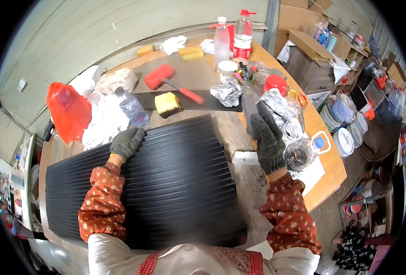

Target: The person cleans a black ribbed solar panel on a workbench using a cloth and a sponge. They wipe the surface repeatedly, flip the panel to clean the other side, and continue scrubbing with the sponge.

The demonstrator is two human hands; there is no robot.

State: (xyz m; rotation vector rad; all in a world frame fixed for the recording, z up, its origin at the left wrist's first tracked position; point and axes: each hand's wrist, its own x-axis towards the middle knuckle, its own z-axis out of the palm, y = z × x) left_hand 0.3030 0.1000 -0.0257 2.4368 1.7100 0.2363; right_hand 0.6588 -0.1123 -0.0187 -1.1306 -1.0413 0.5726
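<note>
One black ribbed panel (180,172) covers the worktop's (327,176) front left corner, the left hand (128,143) laid uncurled on its far edge, probably steadying it; the right hand (270,140), open, straight-fingered, reaches beside crumpled sheeting (291,124) near the right edge.

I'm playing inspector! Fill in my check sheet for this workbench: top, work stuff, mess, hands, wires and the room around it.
Surface: wooden table, mostly covered.
Job's things: black ribbed panel, lying on the table.
Clutter: red mallet, yellow sponge, red bag, water bottle.
Hands: both gloved; left hand on the panel, right hand over clutter, contact unclear.
Cables: dark cable by the left wall.
Surroundings: tubs and cardboard box, right.
</note>
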